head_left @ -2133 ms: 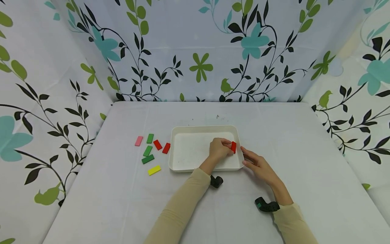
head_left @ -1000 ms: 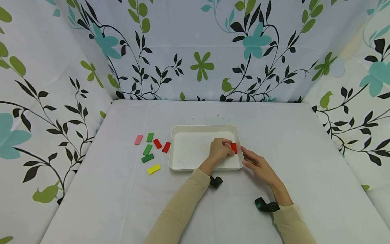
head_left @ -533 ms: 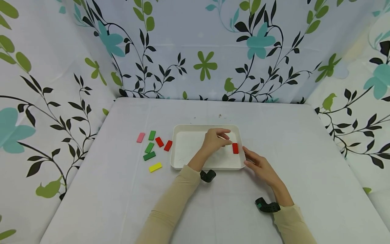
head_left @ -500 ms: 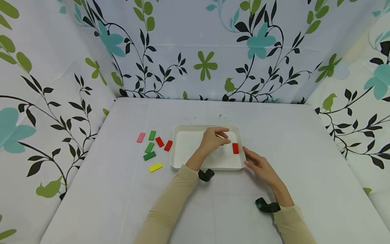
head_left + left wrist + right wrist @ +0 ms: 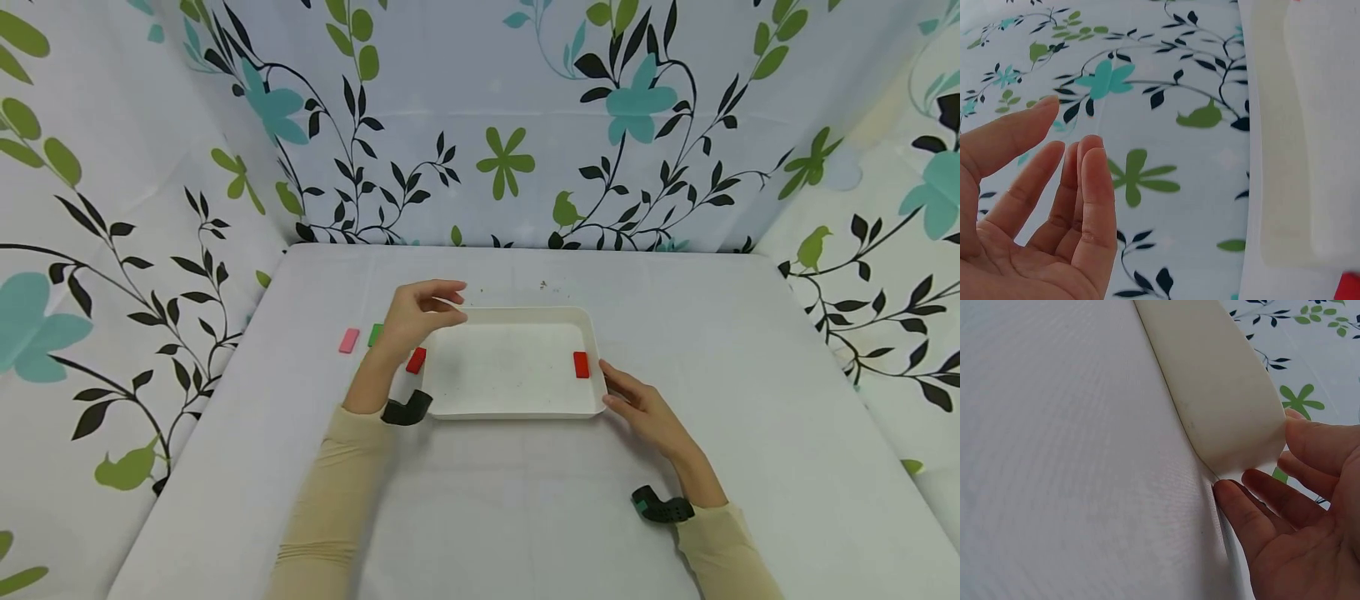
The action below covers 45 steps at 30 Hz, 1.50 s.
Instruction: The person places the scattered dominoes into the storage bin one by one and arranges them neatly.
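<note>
My left hand [image 5: 416,321] is over the far left corner of the white tray [image 5: 510,412], fingers loosely bent and nothing between them. The left wrist view shows the same left hand [image 5: 1054,212] with thumb and fingertips apart. My right hand [image 5: 645,414] touches the tray's right end; in the right wrist view its fingertips rest against the tray's outer wall [image 5: 1229,406]. One red block [image 5: 581,365] lies inside the tray near that right end. Left of the tray, a red block [image 5: 416,361], a green block [image 5: 375,335] and a pink block [image 5: 349,340] show around the left arm.
The left hand and forearm cover the spot where other blocks lay. A white cloth [image 5: 525,500] covers the table, and patterned curtains [image 5: 465,125] hang behind and at both sides. Small dark specks [image 5: 543,285] are on the cloth beyond the tray.
My left hand let go of the red block near the tray's right end, then moved left across the tray to its far left corner. The right hand stays at the tray's right end.
</note>
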Tool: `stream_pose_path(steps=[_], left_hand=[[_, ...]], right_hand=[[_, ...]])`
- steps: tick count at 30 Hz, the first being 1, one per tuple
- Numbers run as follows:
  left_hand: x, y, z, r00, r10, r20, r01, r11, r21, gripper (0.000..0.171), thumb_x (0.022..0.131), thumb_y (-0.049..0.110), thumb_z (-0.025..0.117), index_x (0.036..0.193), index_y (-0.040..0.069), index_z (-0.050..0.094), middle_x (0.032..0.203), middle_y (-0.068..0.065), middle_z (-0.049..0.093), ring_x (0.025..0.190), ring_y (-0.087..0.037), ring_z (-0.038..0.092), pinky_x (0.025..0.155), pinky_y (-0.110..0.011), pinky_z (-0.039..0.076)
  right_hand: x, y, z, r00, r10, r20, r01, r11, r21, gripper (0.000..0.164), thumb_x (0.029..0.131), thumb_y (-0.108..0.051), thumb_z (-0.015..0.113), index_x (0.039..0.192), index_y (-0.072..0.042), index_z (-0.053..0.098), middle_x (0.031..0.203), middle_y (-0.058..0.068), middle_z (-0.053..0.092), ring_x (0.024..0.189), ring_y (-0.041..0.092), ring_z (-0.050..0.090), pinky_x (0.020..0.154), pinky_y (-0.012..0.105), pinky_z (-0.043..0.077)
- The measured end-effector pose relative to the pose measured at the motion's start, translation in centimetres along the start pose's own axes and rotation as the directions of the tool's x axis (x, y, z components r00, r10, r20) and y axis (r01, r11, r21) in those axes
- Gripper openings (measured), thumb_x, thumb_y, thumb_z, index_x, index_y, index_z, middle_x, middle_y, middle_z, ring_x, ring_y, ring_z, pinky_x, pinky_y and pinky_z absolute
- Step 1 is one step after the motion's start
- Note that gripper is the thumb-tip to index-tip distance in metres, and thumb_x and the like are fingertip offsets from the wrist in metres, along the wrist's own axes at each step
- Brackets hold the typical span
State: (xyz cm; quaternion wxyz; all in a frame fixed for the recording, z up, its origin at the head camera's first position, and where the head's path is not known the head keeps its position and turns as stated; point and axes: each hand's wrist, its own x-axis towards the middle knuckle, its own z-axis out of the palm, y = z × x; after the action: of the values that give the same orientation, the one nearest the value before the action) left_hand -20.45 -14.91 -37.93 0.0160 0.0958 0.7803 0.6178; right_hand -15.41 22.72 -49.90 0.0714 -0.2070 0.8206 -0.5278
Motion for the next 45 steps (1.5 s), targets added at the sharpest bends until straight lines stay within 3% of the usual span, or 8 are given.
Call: stream_pose_path(steps=[6,10,15,19,28,37,41,45], left_hand=[[-1.6,-1.6,-6.0,0.997,-0.033,-0.075,0.039,0.996,0.081,0.044,0.087,0.006,0.071,0.130,0.000,0.061,0.119,-0.021,0.061,0.088,-0.007,0.062,0.078,-0.016,0.052],[-2.6,-3.3,-9.5,0.988,-0.064,-0.138,0.079,0.991,0.109,0.048,0.089,0.009,0.070,0.135,0.002,0.056,0.116,-0.011,0.061,0.090,-0.003,0.062,0.079,-0.012,0.050],[-3.4,-6.0,-12.9,0.968,-0.118,-0.220,0.143,0.985,0.101,0.055,0.089,0.013,0.071,0.141,0.007,0.052,0.117,0.001,0.059,0.099,-0.006,0.060,0.082,-0.009,0.048],[-3.7,-8.5,-14.9,0.954,-0.166,-0.248,0.195,0.976,0.096,0.061,0.088,0.014,0.073,0.144,0.010,0.048,0.126,-0.002,0.055,0.107,-0.010,0.056,0.083,-0.007,0.046],[-3.9,-12.8,-16.2,0.947,-0.261,-0.186,0.265,0.964,-0.003,0.069,0.088,0.008,0.072,0.149,0.009,0.039,0.142,-0.010,0.045,0.123,-0.018,0.050,0.083,-0.008,0.047],[-4.1,-14.2,-16.3,0.965,-0.249,-0.086,0.252,0.967,0.034,0.073,0.088,0.003,0.069,0.150,0.000,0.031,0.151,-0.026,0.035,0.127,-0.019,0.048,0.087,-0.008,0.046],[-3.8,-14.4,-16.1,0.972,-0.229,-0.056,0.233,0.970,0.072,0.075,0.086,0.001,0.070,0.150,-0.001,0.031,0.150,-0.026,0.037,0.131,-0.027,0.045,0.095,-0.011,0.045],[-3.4,-14.6,-15.8,0.967,-0.246,-0.061,0.252,0.960,0.124,0.076,0.084,-0.001,0.071,0.150,0.000,0.033,0.148,-0.024,0.039,0.129,-0.028,0.046,0.096,-0.012,0.044]], right_hand=[[0.0,-0.2,-0.1,1.000,0.012,0.004,-0.012,1.000,-0.006,0.057,0.098,-0.007,0.057,0.150,-0.001,0.035,0.154,0.023,0.033,0.139,0.046,0.034,0.097,0.005,0.036],[-0.1,-0.2,0.0,1.000,0.020,0.002,-0.020,1.000,-0.011,0.057,0.098,-0.008,0.057,0.150,-0.001,0.035,0.154,0.023,0.034,0.139,0.045,0.034,0.097,0.005,0.036],[-0.1,-0.1,0.1,1.000,0.025,0.012,-0.025,1.000,-0.002,0.057,0.098,-0.008,0.057,0.150,-0.001,0.035,0.155,0.023,0.033,0.140,0.044,0.034,0.096,0.005,0.036],[-0.1,0.0,0.2,1.000,0.022,0.017,-0.022,1.000,0.007,0.058,0.097,-0.007,0.057,0.150,-0.001,0.035,0.154,0.024,0.033,0.140,0.045,0.034,0.097,0.005,0.035],[0.1,0.1,0.2,1.000,0.015,0.017,-0.015,1.000,-0.003,0.057,0.098,-0.009,0.057,0.150,-0.002,0.035,0.154,0.024,0.033,0.140,0.045,0.034,0.097,0.005,0.036],[0.1,0.0,0.2,0.999,0.033,0.012,-0.033,0.999,0.005,0.058,0.098,-0.011,0.058,0.151,-0.004,0.035,0.155,0.021,0.034,0.140,0.043,0.033,0.097,0.005,0.037],[0.1,-0.2,-0.1,0.999,0.044,0.011,-0.044,0.999,0.005,0.059,0.098,-0.010,0.058,0.151,-0.004,0.034,0.156,0.020,0.033,0.141,0.042,0.033,0.096,0.005,0.037],[0.0,-0.2,-0.3,0.999,0.047,0.016,-0.047,0.999,0.000,0.059,0.098,-0.009,0.058,0.151,-0.003,0.034,0.156,0.021,0.032,0.141,0.042,0.033,0.096,0.005,0.037]])
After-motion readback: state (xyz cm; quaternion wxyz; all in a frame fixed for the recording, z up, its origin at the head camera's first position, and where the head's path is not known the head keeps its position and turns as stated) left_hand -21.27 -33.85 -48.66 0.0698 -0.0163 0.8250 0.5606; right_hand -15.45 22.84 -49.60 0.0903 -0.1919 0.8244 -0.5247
